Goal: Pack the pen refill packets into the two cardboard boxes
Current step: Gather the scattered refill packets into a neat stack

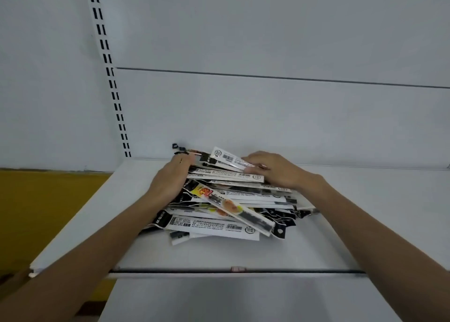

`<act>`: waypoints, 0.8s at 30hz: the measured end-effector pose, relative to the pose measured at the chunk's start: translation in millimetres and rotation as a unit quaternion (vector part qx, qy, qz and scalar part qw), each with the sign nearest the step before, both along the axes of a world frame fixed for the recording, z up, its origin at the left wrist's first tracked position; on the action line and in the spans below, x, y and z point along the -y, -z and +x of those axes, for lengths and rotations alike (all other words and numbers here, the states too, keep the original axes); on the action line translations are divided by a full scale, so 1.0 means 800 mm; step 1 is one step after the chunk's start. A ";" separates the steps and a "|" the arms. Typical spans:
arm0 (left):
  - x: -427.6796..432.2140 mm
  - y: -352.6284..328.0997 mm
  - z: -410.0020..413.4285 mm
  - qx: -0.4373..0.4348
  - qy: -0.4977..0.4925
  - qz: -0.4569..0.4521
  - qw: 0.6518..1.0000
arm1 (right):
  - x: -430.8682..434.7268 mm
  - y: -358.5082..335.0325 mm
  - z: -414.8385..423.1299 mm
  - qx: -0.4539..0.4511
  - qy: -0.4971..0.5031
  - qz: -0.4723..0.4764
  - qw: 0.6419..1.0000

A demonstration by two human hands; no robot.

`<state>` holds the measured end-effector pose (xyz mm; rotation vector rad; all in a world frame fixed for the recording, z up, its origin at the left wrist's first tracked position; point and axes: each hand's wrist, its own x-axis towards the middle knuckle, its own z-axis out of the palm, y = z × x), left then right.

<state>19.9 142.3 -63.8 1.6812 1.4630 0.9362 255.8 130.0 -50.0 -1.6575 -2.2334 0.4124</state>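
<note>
Pen refill packets (226, 207) heaped on white shelf (353, 224). Left hand (170, 179) grips heap at nine o'clock; right hand (276, 170) clasps it at one o'clock.

A pile (219, 226) of packets sits mid-shelf (353, 219), near the back panel (267, 117). One packet (239, 211) lies slantwise on top, toward the front. The left hand (170, 180) clasps the pile's left side, and the right hand (277, 170) clasps its far right top. An upright (114, 90) stands behind, to the left.
</note>
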 end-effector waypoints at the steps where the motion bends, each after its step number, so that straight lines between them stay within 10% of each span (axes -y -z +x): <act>1: 0.003 -0.001 -0.005 -0.011 0.002 0.016 1.000 | 0.003 -0.006 -0.001 -0.019 0.005 0.002 1.000; 6: -0.039 -0.013 -0.062 -0.067 -0.056 0.136 0.987 | 0.035 -0.016 0.044 -0.143 0.164 0.036 0.976; 12: -0.067 -0.005 -0.048 -0.024 -0.005 0.057 0.998 | 0.088 0.020 0.079 -0.168 0.348 0.096 0.917; 24: -0.043 0.009 -0.003 -0.012 0.021 0.033 0.999 | 0.068 0.038 -0.020 -0.396 0.355 0.079 0.843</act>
